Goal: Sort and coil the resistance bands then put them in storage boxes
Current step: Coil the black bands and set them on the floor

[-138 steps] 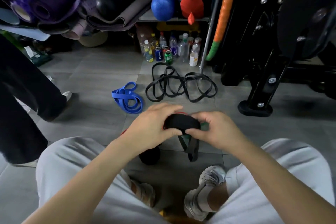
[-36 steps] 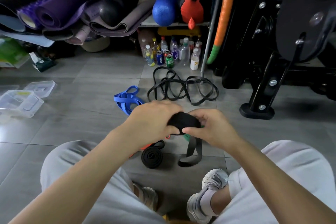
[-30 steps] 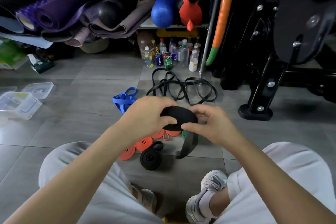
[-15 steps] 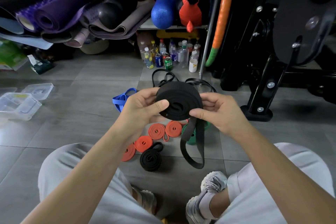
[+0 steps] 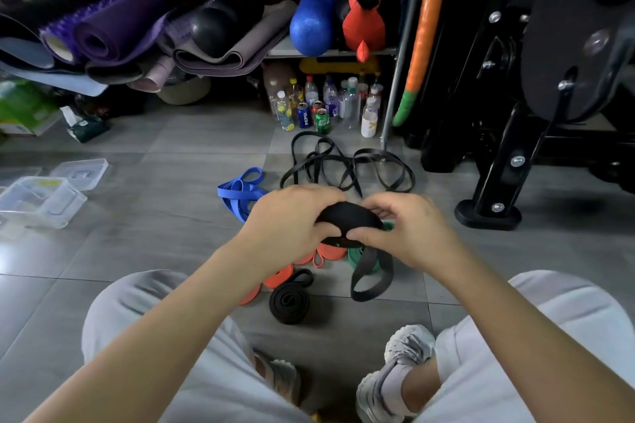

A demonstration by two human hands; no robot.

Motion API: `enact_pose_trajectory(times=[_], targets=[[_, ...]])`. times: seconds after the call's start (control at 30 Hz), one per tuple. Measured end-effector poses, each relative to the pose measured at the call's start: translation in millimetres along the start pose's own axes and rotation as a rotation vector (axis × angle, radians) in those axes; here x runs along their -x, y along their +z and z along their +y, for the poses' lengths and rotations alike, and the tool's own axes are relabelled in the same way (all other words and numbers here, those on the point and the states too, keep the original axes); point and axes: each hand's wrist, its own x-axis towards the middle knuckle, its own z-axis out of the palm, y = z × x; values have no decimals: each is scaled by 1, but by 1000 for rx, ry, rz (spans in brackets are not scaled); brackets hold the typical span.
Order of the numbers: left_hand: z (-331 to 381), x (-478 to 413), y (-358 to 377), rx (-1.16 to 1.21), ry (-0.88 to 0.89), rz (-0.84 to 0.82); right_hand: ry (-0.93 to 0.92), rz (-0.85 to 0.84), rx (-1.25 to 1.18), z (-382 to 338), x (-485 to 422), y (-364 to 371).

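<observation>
The black band coil (image 5: 347, 216), held up facing the camera a moment ago, is now lowered and tipped edge-on. Only a short loop (image 5: 371, 280) hangs loose, so this roll looks nearly finished. The left hand (image 5: 292, 216) and right hand (image 5: 409, 227) pinch the coil from opposite sides with curled fingers, above the floor (image 5: 154, 251). The storage boxes (image 5: 41, 199) sit well apart to the left.

held coil (image 5: 347, 216): between left hand (image 5: 292, 220) and right hand (image 5: 412, 230).
loose bands (image 5: 347, 165): behind held coil, before bottles (image 5: 330, 103).
storage boxes (image 5: 41, 199): on floor, far left.
machine base (image 5: 488, 215): right of loose bands.
</observation>
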Motion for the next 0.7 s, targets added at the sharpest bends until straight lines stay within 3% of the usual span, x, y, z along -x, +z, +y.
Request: enact_pose_trajectory(times=[0.27, 0.5, 0.57, 0.63, 0.7], targets=[[-17, 6, -4, 438, -146, 123, 50, -115, -132, 20, -1, -7], [-21, 12, 0, 1045, -145, 186, 50, -61, -684, 20, -1, -3], [-20, 14, 7, 1173, -201, 167, 18, -7, -697, 17, -1, -3], [-19, 13, 9, 1110, -269, 99, 6, 16, -604, 15, -2, -6], [-21, 9, 5, 763, -262, 8, 15, 6, -450, 15, -1, -8]])
